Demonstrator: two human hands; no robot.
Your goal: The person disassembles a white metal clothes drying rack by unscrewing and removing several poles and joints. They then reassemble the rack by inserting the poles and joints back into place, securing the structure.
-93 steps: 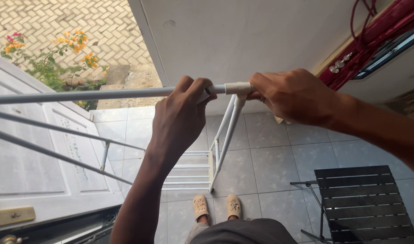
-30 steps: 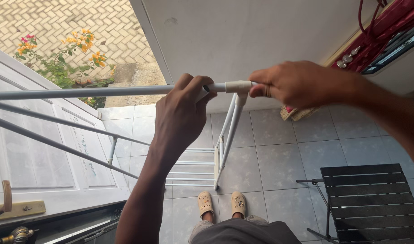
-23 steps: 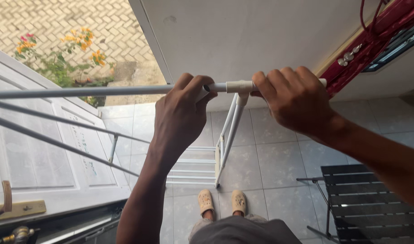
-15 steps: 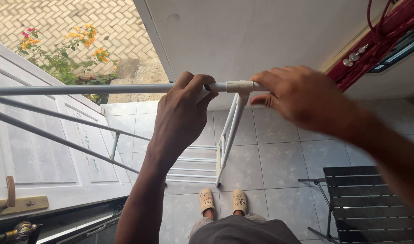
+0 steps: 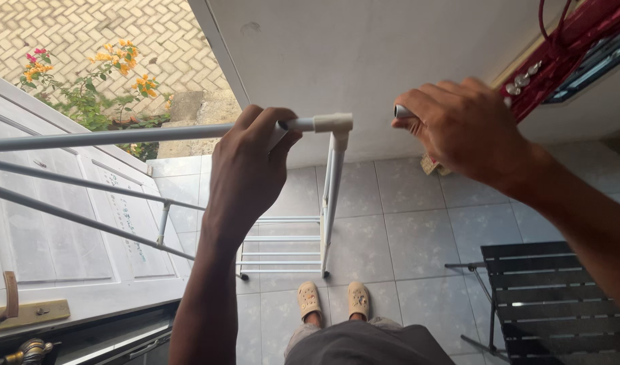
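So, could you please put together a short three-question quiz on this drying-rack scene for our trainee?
1. True or false: the right hand is gripping the white plastic corner joint.
2. Which hand is wrapped around the long grey metal top rail?
A. left hand
B. right hand
C. neither
3. Fill in: the right hand holds a short grey ____, apart from the corner joint.

Key:
1. False: a clear gap separates that hand from the joint.
2. A.
3. Tube: only its round end shows past the fingers.
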